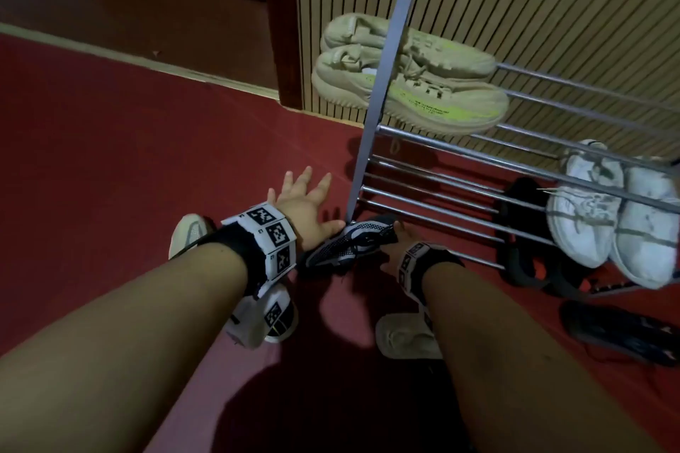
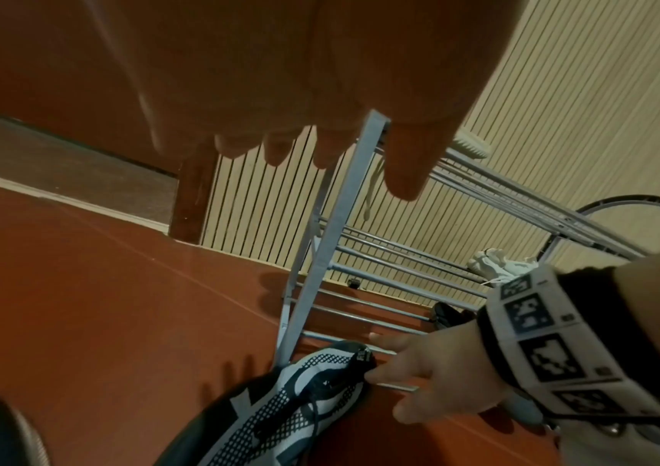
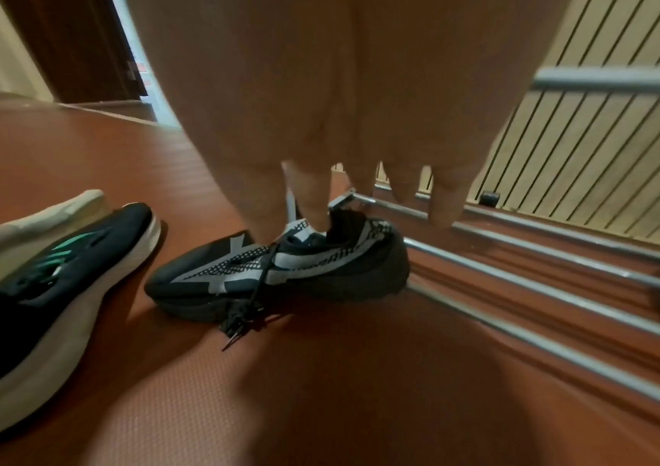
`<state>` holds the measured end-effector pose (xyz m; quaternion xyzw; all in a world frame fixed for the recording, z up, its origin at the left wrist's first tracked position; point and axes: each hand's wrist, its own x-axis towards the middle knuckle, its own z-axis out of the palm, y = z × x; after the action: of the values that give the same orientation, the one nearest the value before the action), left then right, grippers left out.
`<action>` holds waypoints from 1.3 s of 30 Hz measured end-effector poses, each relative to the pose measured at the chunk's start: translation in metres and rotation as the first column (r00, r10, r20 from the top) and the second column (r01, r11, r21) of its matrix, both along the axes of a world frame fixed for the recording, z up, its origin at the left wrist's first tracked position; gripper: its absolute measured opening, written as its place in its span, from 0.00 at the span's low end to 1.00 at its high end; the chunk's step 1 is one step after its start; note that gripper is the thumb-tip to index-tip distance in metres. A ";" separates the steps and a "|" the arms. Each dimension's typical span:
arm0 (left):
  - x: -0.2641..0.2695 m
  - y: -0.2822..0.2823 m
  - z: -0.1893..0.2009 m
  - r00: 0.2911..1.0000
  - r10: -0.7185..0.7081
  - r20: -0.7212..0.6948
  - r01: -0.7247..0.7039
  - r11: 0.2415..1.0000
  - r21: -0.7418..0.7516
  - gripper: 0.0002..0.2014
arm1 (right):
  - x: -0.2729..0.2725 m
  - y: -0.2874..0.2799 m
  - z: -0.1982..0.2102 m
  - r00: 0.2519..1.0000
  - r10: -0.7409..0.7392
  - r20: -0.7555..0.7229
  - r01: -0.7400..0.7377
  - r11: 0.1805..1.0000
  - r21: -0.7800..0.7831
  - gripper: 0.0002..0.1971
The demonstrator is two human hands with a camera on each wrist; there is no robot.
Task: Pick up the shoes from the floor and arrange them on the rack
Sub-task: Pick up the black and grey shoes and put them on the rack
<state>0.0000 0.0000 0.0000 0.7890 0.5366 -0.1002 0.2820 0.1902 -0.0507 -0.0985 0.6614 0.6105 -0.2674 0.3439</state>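
A black-and-white knit sneaker (image 1: 342, 246) lies on the red floor at the foot of the grey metal shoe rack (image 1: 379, 92). My right hand (image 1: 395, 233) pinches its heel collar; in the right wrist view thumb and forefinger (image 3: 316, 217) reach into the opening of the sneaker (image 3: 280, 271) while the other fingers hang straight. My left hand (image 1: 305, 195) hovers just left of the sneaker, fingers spread and holding nothing. A beige pair with neon stripes (image 1: 423, 96) sits on the top shelf.
A white pair (image 1: 607, 217) sits on a middle shelf, with dark shoes (image 1: 522, 232) lower down. Loose on the floor are a black shoe (image 1: 618, 335) at right, a beige one (image 1: 404, 335) near my right arm, another beige one (image 1: 187, 232) at left, and a black teal-striped shoe (image 3: 41, 283).
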 end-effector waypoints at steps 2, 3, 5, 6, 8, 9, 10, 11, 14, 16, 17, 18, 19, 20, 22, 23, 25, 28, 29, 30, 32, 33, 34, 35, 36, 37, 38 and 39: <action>-0.002 -0.001 -0.003 1.000 -0.001 -0.018 0.001 1.000 -0.010 0.40 | -0.002 0.000 -0.002 0.997 0.070 0.045 -0.069 0.997 -0.016 0.32; -0.003 -0.002 -0.004 0.999 0.001 -0.034 -0.002 1.000 -0.013 0.40 | -0.004 0.000 -0.002 0.995 0.089 0.053 -0.088 0.996 -0.013 0.33; -0.005 -0.002 -0.007 0.999 0.007 -0.035 -0.008 1.000 -0.018 0.40 | -0.006 0.002 -0.006 0.996 0.071 0.056 -0.071 0.997 -0.008 0.34; -0.005 -0.003 -0.008 0.999 0.001 -0.036 -0.002 1.000 -0.020 0.39 | -0.006 0.003 -0.009 0.996 0.071 0.049 -0.071 0.997 -0.007 0.34; -0.007 -0.003 -0.011 0.999 -0.006 -0.045 0.005 1.000 -0.015 0.39 | -0.002 0.009 -0.025 0.999 0.002 0.033 -0.002 1.000 -0.002 0.37; -0.008 -0.004 -0.013 0.999 -0.003 -0.044 0.002 1.000 -0.009 0.39 | 0.000 0.013 -0.033 0.999 -0.041 -0.003 0.041 0.999 0.027 0.39; -0.009 -0.004 -0.014 0.999 0.000 -0.045 -0.001 1.000 -0.009 0.39 | 0.001 0.016 -0.035 0.995 -0.090 -0.039 0.092 0.994 0.061 0.38; -0.010 -0.004 -0.015 0.999 0.005 -0.042 -0.006 1.000 -0.013 0.38 | 0.003 0.019 -0.040 0.986 -0.142 -0.085 0.150 0.985 0.089 0.35; -0.015 -0.004 -0.020 0.999 0.030 -0.024 -0.031 0.998 -0.046 0.37 | 0.011 0.022 -0.030 0.944 -0.249 -0.215 0.293 0.934 0.204 0.21; -0.018 -0.004 -0.023 0.999 0.044 -0.012 -0.045 0.997 -0.059 0.36 | 0.014 0.021 -0.019 0.918 -0.266 -0.295 0.356 0.880 0.314 0.16; -0.020 -0.005 -0.026 0.999 0.045 -0.011 -0.046 0.997 -0.063 0.36 | 0.016 0.020 -0.017 0.893 -0.278 -0.354 0.404 0.843 0.355 0.14; -0.020 -0.006 -0.028 0.999 0.046 -0.011 -0.046 0.997 -0.065 0.35 | 0.015 0.018 -0.013 0.856 -0.299 -0.421 0.465 0.802 0.375 0.13; -0.021 -0.006 -0.030 0.999 0.047 -0.013 -0.048 0.996 -0.071 0.35 | 0.013 0.015 -0.011 0.809 -0.318 -0.494 0.530 0.757 0.381 0.11; -0.022 -0.007 -0.033 0.999 0.049 -0.014 -0.050 0.996 -0.078 0.35 | 0.009 0.012 -0.007 0.753 -0.338 -0.565 0.599 0.707 0.375 0.09; -0.024 -0.008 -0.038 0.998 0.055 -0.017 -0.056 0.994 -0.099 0.36 | 0.001 0.007 -0.002 0.670 -0.356 -0.651 0.681 0.643 0.351 0.10; -0.025 -0.009 -0.040 0.998 0.053 -0.020 -0.055 0.993 -0.107 0.36 | -0.001 0.006 0.001 0.639 -0.356 -0.681 0.701 0.633 0.327 0.12; -0.025 -0.011 -0.044 0.999 0.043 -0.028 -0.046 0.992 -0.115 0.38 | -0.004 0.005 0.009 0.607 -0.347 -0.715 0.716 0.630 0.302 0.14; -0.028 -0.013 -0.047 0.998 0.052 -0.040 -0.057 0.990 -0.127 0.42 | -0.004 0.003 0.025 0.495 -0.348 -0.796 0.804 0.530 0.268 0.15; -0.029 -0.014 -0.046 0.997 0.052 -0.049 -0.058 0.989 -0.134 0.45 | -0.004 0.001 0.031 0.411 -0.353 -0.840 0.850 0.482 0.214 0.15; -0.029 -0.015 -0.045 0.997 0.042 -0.057 -0.050 0.990 -0.134 0.49 | -0.006 -0.002 0.038 0.333 -0.345 -0.877 0.879 0.450 0.156 0.15; -0.029 -0.019 -0.037 0.998 0.003 -0.060 -0.010 0.994 -0.105 0.55 | -0.009 -0.012 0.058 0.216 -0.307 -0.927 0.891 0.450 0.059 0.15; -0.028 -0.021 -0.030 0.998 -0.029 -0.064 0.024 0.997 -0.068 0.58 | -0.011 -0.018 0.069 0.169 -0.276 -0.946 0.881 0.473 0.019 0.14; -0.026 -0.024 -0.023 0.995 -0.069 -0.072 0.068 0.998 -0.019 0.59 | -0.011 -0.024 0.079 0.134 -0.247 -0.960 0.861 0.508 -0.011 0.13; -0.024 -0.026 -0.016 0.990 -0.114 -0.080 0.117 0.993 0.029 0.60 | -0.012 -0.030 0.091 0.109 -0.224 -0.968 0.838 0.545 -0.031 0.13; -0.022 -0.029 -0.008 0.983 -0.162 -0.087 0.168 0.983 0.070 0.61 | -0.013 -0.037 0.101 0.096 -0.207 -0.974 0.813 0.580 -0.043 0.13; -0.018 -0.032 -0.002 0.973 -0.210 -0.098 0.220 0.970 0.100 0.61 | -0.015 -0.043 0.110 0.090 -0.200 -0.976 0.797 0.602 -0.050 0.14; -0.015 -0.035 0.004 0.960 -0.255 -0.116 0.269 0.955 0.124 0.60 | -0.016 -0.049 0.119 0.090 -0.192 -0.977 0.784 0.619 -0.049 0.15; -0.013 -0.038 0.010 0.946 -0.294 -0.137 0.313 0.939 0.141 0.58 | -0.017 -0.055 0.127 0.104 -0.181 -0.978 0.776 0.630 -0.035 0.14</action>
<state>-0.0128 -0.0376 0.0096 0.8755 0.4299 -0.1437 0.1675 0.1732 -0.1059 0.0282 0.6057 0.4647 -0.5265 -0.3742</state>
